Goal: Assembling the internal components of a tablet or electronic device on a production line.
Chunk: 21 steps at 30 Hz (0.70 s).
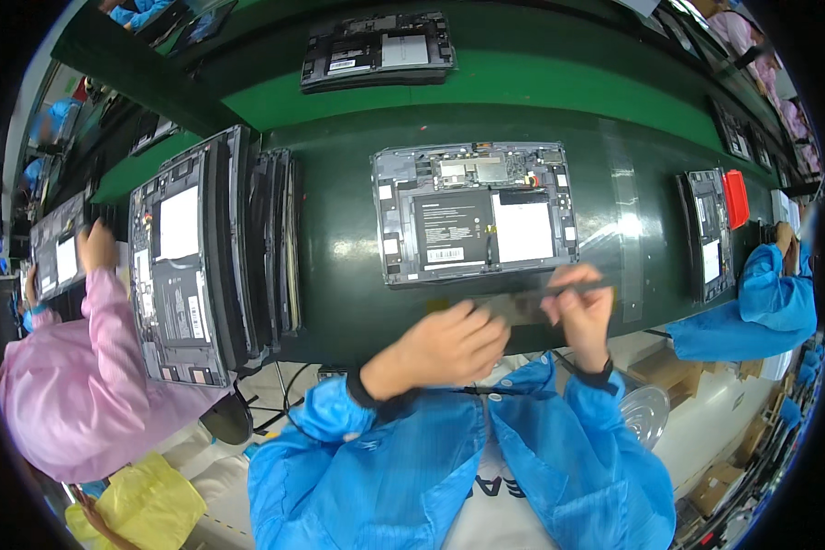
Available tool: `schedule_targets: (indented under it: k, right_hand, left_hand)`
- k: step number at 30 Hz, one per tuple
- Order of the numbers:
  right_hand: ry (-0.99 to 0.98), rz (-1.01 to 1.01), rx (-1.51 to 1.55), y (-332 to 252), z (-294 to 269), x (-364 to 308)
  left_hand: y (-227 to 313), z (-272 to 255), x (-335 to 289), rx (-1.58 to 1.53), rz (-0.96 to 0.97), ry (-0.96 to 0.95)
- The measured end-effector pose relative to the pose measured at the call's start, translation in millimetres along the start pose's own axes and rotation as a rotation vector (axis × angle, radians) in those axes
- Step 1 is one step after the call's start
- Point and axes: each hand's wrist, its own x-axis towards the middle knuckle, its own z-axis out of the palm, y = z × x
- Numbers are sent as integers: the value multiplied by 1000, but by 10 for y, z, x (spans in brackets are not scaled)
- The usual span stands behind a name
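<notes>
My left hand [442, 346] is closed, its fingers curled together at one end of a thin grey strip [524, 307]. At the other end my right hand [581, 316] pinches the strip between thumb and fingers. Motion blurs the strip, so I cannot tell its exact kind. Just beyond both hands an opened tablet [445, 226] lies flat on the dark green bench. Its circuit board [486, 170] runs along the far side, with a black labelled battery and a white panel below.
To the left, opened tablets stand in a tall stack [179, 266]. More tablets lie on the far shelf [376, 53] and at the right [709, 234], beside a red tray [735, 199]. A co-worker in pink [110, 348] sits left; a blue-sleeved one [775, 289] works right.
</notes>
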Motion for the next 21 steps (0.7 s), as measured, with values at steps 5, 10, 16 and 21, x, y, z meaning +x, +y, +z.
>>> schedule_targets:
  k: [5, 10, 16, 21]
  right_hand:
    - [112, 102, -564, 530, 388, -272]
    - [40, -132, -892, 519, 667, -117]
    - [-50, -217, -968, 461, 885, -87]
    - [-139, -358, -1003, 447, 922, -136]
  left_hand:
    - [348, 25, -569, 11, -463, -140]
    - [399, 81, -571, -21, -498, -136]
    - [400, 70, -579, -18, -462, -143]
    - [401, 28, -537, -42, -477, -155]
